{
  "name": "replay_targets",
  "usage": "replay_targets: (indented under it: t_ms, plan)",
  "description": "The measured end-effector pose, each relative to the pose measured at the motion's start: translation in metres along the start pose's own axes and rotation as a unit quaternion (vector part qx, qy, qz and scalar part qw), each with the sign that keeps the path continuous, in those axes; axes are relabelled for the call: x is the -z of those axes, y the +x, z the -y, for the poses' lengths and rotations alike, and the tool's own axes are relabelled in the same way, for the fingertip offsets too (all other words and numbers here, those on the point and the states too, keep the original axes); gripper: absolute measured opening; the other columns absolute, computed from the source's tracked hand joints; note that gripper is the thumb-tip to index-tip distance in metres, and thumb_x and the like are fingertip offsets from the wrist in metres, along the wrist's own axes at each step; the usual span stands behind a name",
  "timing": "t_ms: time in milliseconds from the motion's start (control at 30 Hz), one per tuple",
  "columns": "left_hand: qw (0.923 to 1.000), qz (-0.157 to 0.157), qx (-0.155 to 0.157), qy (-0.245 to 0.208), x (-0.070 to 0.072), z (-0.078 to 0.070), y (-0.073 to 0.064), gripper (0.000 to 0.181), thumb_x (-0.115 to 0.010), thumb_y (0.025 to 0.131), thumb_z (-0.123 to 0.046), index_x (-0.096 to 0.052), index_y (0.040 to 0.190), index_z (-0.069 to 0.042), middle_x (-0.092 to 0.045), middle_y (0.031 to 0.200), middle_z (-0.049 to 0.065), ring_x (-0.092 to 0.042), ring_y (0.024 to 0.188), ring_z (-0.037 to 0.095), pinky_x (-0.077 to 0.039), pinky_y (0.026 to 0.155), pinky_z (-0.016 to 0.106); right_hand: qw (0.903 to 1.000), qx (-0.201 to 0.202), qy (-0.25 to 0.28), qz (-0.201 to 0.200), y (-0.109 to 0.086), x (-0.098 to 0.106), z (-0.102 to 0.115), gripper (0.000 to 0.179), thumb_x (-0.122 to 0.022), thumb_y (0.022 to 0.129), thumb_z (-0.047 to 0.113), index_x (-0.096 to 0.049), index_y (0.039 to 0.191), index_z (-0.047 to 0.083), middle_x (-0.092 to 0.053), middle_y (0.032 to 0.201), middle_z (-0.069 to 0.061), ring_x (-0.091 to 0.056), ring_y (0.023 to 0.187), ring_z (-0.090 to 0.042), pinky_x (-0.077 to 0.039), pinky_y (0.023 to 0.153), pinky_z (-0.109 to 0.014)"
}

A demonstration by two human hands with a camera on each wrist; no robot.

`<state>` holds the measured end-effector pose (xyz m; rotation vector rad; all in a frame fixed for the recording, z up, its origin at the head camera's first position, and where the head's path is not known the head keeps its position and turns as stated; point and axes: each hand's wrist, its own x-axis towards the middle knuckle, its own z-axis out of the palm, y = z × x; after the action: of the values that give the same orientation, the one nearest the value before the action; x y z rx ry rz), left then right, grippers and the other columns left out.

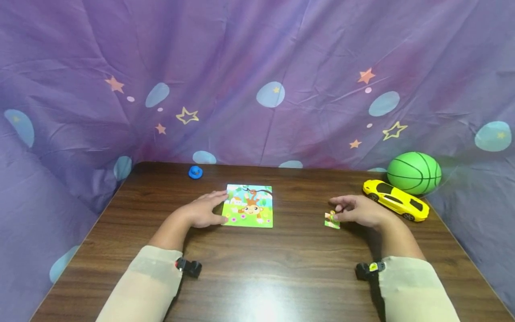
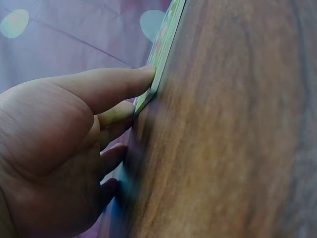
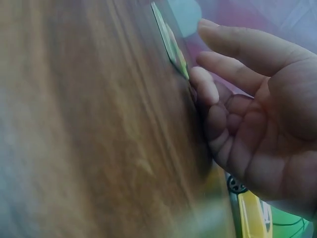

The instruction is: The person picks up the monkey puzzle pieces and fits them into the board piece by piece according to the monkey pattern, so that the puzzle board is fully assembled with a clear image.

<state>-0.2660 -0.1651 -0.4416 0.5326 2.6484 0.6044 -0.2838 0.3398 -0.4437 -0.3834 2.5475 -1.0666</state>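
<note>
A square picture board [image 1: 250, 206], printed with a monkey hanging upside down, lies flat on the wooden table. My left hand [image 1: 204, 210] is at its left side, thumb and fingers spread and lightly bent along the edge. In the left wrist view the thumb [image 2: 124, 83] touches the board's edge [image 2: 159, 74] near a corner. Farther right lies a small, colourful jigsaw piece [image 1: 331, 222]. My right hand [image 1: 360, 211] hovers close over it, thumb and index finger apart, other fingers loosely curled. The right wrist view shows the piece [image 3: 170, 42] flat on the table, just beyond the fingertips.
A yellow toy car [image 1: 396, 200] stands beside my right hand, with a green ball [image 1: 414, 173] behind it. At the back left sits a small blue round object [image 1: 195, 172]. A purple curtain [image 1: 225, 67] hangs behind the table [image 1: 241, 268].
</note>
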Motion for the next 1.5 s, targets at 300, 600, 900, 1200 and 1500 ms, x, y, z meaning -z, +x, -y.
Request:
replay_targets:
  t_ms: [300,600,900,1200,1500]
  plan:
    - [1.0000,-0.002,0.000,-0.001,0.000,0.000,0.000,0.084,-0.069,0.101,-0.043,-0.030,0.170,-0.013,-0.022,0.181,0.010,-0.013,0.168,0.043,-0.015,0.135,0.065,0.9991,0.005,0.013,0.040,-0.001,0.001,0.000,0.070,-0.089,0.084,0.009,-0.060,0.144,-0.008,-0.064,0.114,-0.014,-0.055,0.090,-0.009,-0.052,0.074,-0.017]
    - [1.0000,0.001,0.003,-0.001,-0.002,0.002,0.002,0.084,-0.069,0.101,-0.043,-0.030,0.170,-0.015,-0.021,0.181,0.009,-0.013,0.168,0.043,-0.016,0.135,0.066,0.9983,-0.012,-0.039,0.042,0.000,-0.003,0.009,0.060,-0.092,0.078,0.006,-0.068,0.133,-0.005,-0.071,0.111,-0.011,-0.058,0.095,-0.020,-0.052,0.075,-0.022]
    - [0.9999,0.000,0.005,-0.009,-0.003,0.002,0.001,0.084,-0.070,0.101,-0.043,-0.030,0.170,-0.015,-0.021,0.181,0.007,-0.013,0.168,0.042,-0.016,0.135,0.067,0.9992,-0.017,-0.027,0.023,0.000,-0.006,0.013,0.056,-0.092,0.076,0.003,-0.063,0.124,-0.005,-0.067,0.110,-0.013,-0.059,0.097,-0.021,-0.053,0.077,-0.022]
    - [0.9999,0.003,0.004,-0.014,-0.002,0.001,0.000,0.084,-0.069,0.101,-0.042,-0.030,0.170,-0.014,-0.020,0.181,0.009,-0.012,0.168,0.044,-0.015,0.135,0.068,0.9994,0.032,-0.012,-0.010,0.005,-0.012,0.021,0.037,-0.078,0.090,0.000,-0.064,0.123,-0.004,-0.071,0.099,-0.013,-0.062,0.081,-0.012,-0.055,0.068,-0.024]
    - [1.0000,-0.003,0.000,-0.008,-0.001,0.000,0.001,0.085,-0.070,0.101,-0.043,-0.031,0.170,-0.014,-0.022,0.181,0.010,-0.013,0.168,0.045,-0.015,0.134,0.068,0.9980,0.058,0.023,-0.016,0.024,-0.037,0.059,0.033,-0.075,0.093,0.001,-0.068,0.126,0.001,-0.070,0.099,-0.012,-0.063,0.073,-0.015,-0.057,0.061,-0.030]
